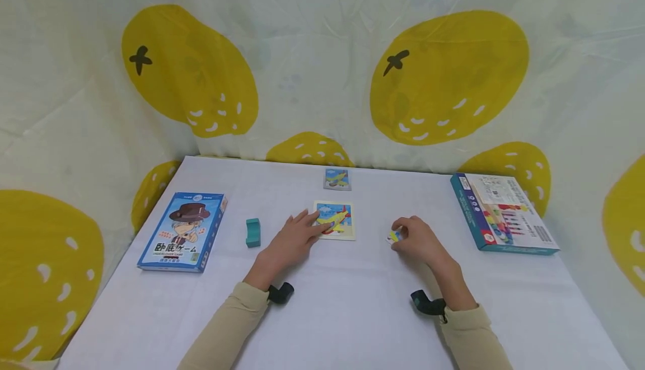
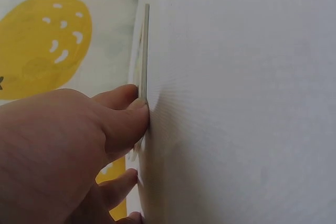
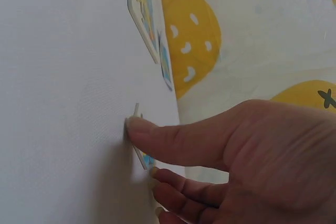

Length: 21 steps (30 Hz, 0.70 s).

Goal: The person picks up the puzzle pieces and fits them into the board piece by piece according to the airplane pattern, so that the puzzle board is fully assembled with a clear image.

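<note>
A square jigsaw puzzle (image 1: pixel 347 231) with a yellow and red airplane on blue lies flat in the middle of the table. My left hand (image 1: pixel 292 240) rests on its left side, fingers spread and mostly straight; the left wrist view has the thumb against the puzzle's near edge (image 2: pixel 145 51). To the right of the puzzle, my right hand (image 1: pixel 420 241) pinches a small puzzle piece (image 1: pixel 394 237) between thumb and fingers, close to the tablecloth. In the right wrist view the thumb covers much of that piece (image 3: pixel 148 159).
Behind the puzzle lies a small airplane picture card (image 1: pixel 336 179). A teal curved block (image 1: pixel 253 232) stands left of my left hand. A blue game box (image 1: pixel 182 233) lies at the left, another box (image 1: pixel 506 213) at the right. A fruit-print curtain (image 1: pixel 312 68) hangs behind the table.
</note>
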Available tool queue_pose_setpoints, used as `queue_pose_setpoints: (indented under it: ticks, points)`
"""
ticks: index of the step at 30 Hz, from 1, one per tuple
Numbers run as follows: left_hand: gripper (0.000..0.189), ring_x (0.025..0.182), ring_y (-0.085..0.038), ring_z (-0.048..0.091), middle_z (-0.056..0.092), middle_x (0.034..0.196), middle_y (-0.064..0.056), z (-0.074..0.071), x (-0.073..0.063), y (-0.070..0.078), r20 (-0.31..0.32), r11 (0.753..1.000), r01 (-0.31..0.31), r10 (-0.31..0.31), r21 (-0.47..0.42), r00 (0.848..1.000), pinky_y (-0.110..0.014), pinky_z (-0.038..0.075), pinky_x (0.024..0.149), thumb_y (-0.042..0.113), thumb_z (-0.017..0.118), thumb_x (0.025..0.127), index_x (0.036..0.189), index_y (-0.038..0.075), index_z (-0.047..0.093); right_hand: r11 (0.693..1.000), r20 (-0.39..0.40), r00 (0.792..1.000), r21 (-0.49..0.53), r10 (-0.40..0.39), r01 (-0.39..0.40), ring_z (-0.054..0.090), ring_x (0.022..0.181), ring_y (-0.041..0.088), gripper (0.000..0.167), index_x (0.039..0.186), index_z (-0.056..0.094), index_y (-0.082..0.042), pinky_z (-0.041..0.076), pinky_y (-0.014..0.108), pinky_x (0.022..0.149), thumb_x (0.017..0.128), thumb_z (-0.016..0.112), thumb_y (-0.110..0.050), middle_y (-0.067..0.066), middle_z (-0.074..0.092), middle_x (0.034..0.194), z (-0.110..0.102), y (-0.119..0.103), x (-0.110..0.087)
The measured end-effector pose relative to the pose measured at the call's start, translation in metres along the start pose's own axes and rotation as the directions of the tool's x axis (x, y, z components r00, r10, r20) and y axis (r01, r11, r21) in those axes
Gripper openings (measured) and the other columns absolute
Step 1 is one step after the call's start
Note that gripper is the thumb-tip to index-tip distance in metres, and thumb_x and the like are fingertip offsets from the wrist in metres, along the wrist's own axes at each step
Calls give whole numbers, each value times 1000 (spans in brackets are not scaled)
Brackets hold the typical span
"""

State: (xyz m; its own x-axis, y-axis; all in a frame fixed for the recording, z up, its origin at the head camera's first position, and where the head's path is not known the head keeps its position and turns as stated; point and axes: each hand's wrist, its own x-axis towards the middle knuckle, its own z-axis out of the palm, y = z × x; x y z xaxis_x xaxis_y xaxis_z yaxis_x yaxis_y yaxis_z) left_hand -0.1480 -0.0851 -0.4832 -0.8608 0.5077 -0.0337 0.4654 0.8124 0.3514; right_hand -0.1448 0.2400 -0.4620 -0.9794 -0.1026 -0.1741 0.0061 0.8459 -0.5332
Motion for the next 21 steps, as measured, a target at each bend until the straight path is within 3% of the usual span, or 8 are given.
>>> queue_pose_setpoints:
  ticks: [5, 13, 21]
  points:
    - [45, 153, -34, 24, 36, 161, -6, 0, 0, 0, 0, 1000, -1, 1, -3, 1000, -61, 23, 121, 23, 52, 104, 147, 35, 49, 999, 5, 1000, 40, 26, -26, 54, 91, 27, 32, 110, 67, -5, 51, 38, 77, 81, 77, -8, 15, 62, 101, 3, 2, 1]
    - [44, 152, -34, 25, 36, 161, -7, 0, 0, -1, -3, 1000, -8, 8, -4, 1000, -62, 23, 120, 24, 52, 104, 147, 34, 49, 992, 15, 999, 116, 44, -46, 52, 86, 25, 36, 114, 62, -3, 45, 32, 70, 80, 75, -3, 13, 60, 94, 6, -2, 2]
    - [44, 152, -35, 25, 36, 161, -7, 1, 0, -2, 0, 1000, -12, 12, -2, 1000, -62, 23, 120, 25, 51, 104, 147, 34, 49, 985, -72, 997, 166, -32, 44, 51, 85, 23, 16, 100, 69, -7, 42, 30, 70, 86, 68, -1, 8, 58, 87, 14, -15, 7]
